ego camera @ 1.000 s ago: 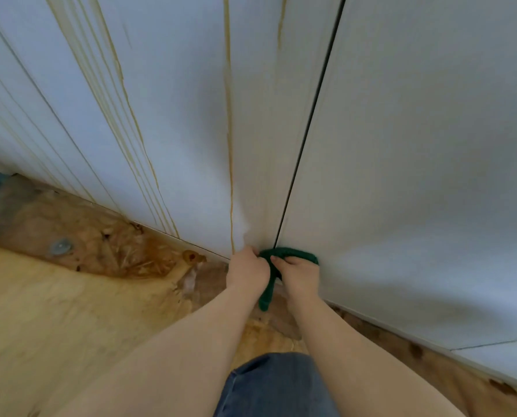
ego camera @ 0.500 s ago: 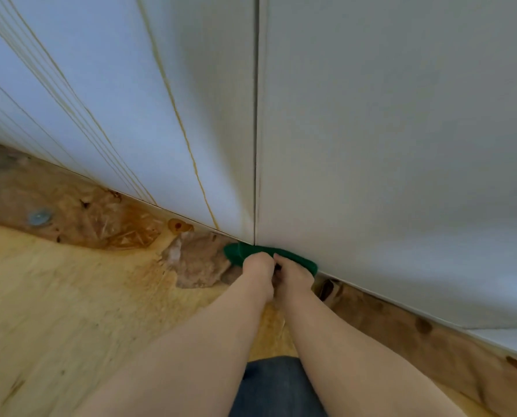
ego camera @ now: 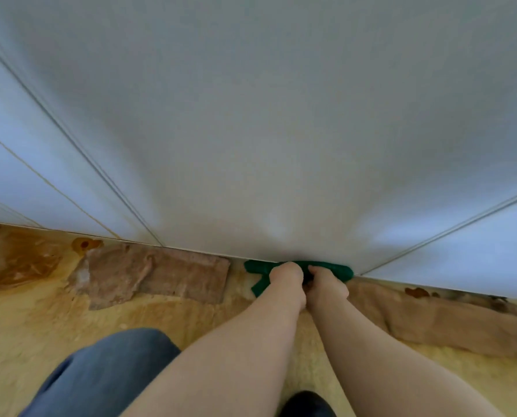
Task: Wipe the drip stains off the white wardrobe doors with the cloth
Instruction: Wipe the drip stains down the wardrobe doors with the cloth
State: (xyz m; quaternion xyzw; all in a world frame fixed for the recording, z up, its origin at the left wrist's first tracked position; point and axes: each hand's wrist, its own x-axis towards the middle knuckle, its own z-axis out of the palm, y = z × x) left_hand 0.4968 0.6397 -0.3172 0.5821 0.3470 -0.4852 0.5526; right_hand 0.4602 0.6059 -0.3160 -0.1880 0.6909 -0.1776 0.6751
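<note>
A green cloth (ego camera: 338, 270) lies bunched along the bottom edge of the white wardrobe door (ego camera: 266, 130), where the door meets the floor. My left hand (ego camera: 287, 276) and my right hand (ego camera: 326, 284) are side by side, both closed on the cloth and pressing it against the door's foot. The hands hide the middle of the cloth. A thin yellowish drip line (ego camera: 49, 183) runs down the neighbouring door on the left. The door in front of me shows no clear streaks.
The floor (ego camera: 40, 335) is yellowish board with brown stained patches (ego camera: 161, 275) along the wardrobe base, and an orange stain (ego camera: 13, 260) at the left. My knee in blue jeans (ego camera: 100, 377) is at the lower left and a dark shoe (ego camera: 305, 404) is at the bottom.
Both hands slid the cloth from the door gap down to the door's foot and then rightwards along the bottom edge. The view shifted right, so the streaked doors now lie far left.
</note>
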